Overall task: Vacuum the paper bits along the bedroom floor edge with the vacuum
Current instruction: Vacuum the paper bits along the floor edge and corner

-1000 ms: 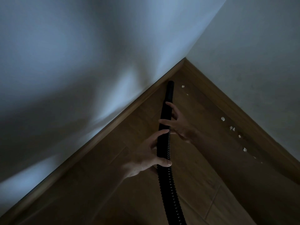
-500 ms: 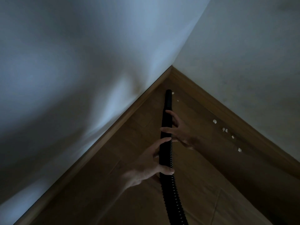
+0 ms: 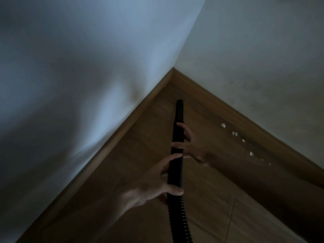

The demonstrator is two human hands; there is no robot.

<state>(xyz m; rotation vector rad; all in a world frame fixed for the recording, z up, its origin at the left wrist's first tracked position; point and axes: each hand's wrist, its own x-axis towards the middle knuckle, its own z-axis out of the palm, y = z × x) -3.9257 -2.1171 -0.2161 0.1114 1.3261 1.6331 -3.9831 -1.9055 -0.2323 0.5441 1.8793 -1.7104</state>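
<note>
A black vacuum hose [image 3: 177, 214] with a smooth black nozzle [image 3: 179, 111] runs up the middle of the wooden floor, its tip pointing into the room corner. My left hand [image 3: 154, 186] grips the ribbed hose just below the nozzle tube. My right hand [image 3: 191, 146] holds the tube higher up, fingers curled over it from the right. Several white paper bits [image 3: 223, 125] lie in a line along the right skirting board, to the right of the nozzle; another bit [image 3: 251, 153] lies farther back along it.
Two pale walls meet at a corner [image 3: 173, 68] ahead. Wooden skirting boards [image 3: 122, 125] run along both walls. The wooden floor [image 3: 219, 207] is dim, and my right forearm casts a dark shape across its right side.
The small paper bit beside the nozzle tip near the corner is no longer visible. The nozzle has stayed pointed at the corner, and both hands keep their hold on the hose.
</note>
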